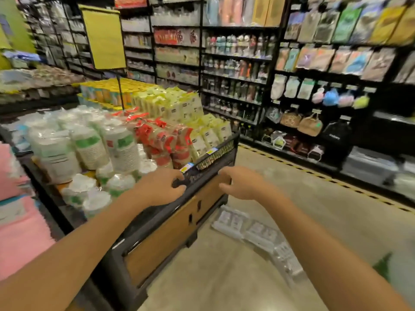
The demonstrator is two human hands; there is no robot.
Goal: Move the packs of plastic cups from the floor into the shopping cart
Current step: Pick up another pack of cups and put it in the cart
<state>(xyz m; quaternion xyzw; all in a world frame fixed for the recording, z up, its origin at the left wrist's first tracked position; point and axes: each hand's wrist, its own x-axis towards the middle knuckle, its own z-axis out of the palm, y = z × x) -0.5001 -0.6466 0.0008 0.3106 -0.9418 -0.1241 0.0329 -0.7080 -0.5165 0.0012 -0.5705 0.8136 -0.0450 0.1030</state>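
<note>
From the head view, the person stands in a shop aisle with both bare arms stretched forward. The left hand (160,187) is at the near corner of a low display stand (161,239) heaped with wrapped goods. Its fingers look curled about the black rim (214,153), though the blur keeps me from saying whether it grips or merely rests there. The right hand (241,184) hangs in the air just beside that corner, fingers apart and loosely bent, holding nothing. The packs of plastic cups (249,230) lie well below it on the floor (224,277), a clear, flattish row running along the foot of the stand towards the viewer. No hand touches them, and no shopping cart shows anywhere here. Tall shelves (235,70) of bottles and bags line the far side. I'd judge this to be the reach for a pack, with the pickup itself not yet begun. The next move calls for bending low, bringing the right hand down onto the nearest pack, closing around its slippery wrap, then turning to find the cart.
</note>
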